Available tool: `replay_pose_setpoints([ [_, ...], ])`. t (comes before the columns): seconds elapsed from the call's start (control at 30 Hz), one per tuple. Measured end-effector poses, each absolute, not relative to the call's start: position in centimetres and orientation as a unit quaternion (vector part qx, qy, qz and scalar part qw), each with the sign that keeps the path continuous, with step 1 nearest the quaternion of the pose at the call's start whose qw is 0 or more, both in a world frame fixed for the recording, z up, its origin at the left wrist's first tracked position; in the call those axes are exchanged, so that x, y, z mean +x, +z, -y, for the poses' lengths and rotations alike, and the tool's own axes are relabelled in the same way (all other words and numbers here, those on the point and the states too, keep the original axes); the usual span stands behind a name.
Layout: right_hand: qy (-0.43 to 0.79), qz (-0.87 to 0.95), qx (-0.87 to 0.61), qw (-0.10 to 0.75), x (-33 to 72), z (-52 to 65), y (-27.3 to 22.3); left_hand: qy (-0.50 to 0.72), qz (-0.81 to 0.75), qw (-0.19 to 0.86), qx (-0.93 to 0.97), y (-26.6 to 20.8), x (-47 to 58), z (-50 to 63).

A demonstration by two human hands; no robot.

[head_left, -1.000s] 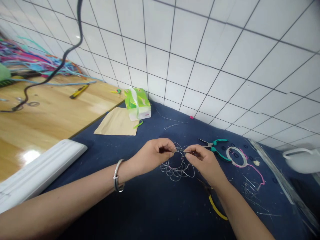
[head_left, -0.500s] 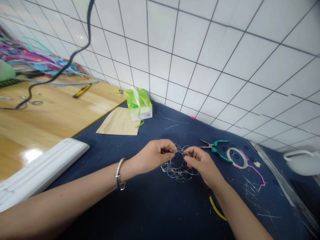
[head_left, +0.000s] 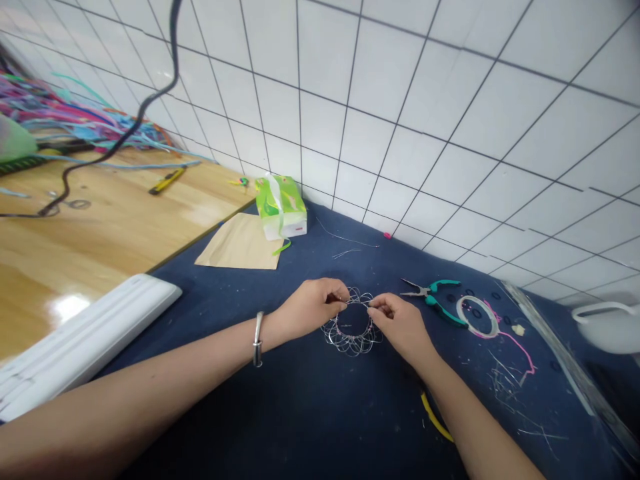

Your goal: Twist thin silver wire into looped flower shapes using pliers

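Fingers (head_left: 344,294) of the left hand (head_left: 313,308) are closed in a neat thumb-and-forefinger pinch on the far side of the wire ring (head_left: 353,343), and the right hand (head_left: 403,327) matches it just across the way, thumb against fingertips on the same stretch of metal! Whether the right pinch also takes in a separate strand is too fine to make out from here. And the piece itself sits right between the two hands, over the dark blue cloth (head_left: 310,413), round hole in the middle, thin silvery loops fanning out all around like petals.

What a delicate customer this looks! Next to no weight, I'd judge, springy rather than soft, and those open loops would likely bend out of shape under a careless squeeze. Smooth wire could well slip or roll between fingertips too. Best purchase looks to be the inner circle, where the strands bunch together; the outer petals seem the place to stay off. Off to the right, the teal-handled pliers (head_left: 435,293) lie with jaws spread, the white hoop (head_left: 477,333) near their handles, wire scraps (head_left: 505,383) scattered closer in.
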State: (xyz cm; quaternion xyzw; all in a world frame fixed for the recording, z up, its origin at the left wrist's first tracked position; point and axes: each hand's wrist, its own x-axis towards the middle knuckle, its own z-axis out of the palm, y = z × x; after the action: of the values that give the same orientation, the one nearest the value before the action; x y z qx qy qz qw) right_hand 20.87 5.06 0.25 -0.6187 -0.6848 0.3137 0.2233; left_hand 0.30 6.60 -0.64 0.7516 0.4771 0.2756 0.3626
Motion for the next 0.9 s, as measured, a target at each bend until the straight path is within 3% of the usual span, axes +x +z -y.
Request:
replay_pose_setpoints([
  [0.63,0.161,0.750,-0.612,0.190,20.7,-5.0,-1.7,0.243,-0.480,0.210,0.817,-1.6,0.9,-6.4],
  [0.9,0.082,0.760,-0.623,0.167,20.2,-4.2,-1.8,0.246,-0.521,0.200,0.792,-1.7,1.0,-5.8],
])
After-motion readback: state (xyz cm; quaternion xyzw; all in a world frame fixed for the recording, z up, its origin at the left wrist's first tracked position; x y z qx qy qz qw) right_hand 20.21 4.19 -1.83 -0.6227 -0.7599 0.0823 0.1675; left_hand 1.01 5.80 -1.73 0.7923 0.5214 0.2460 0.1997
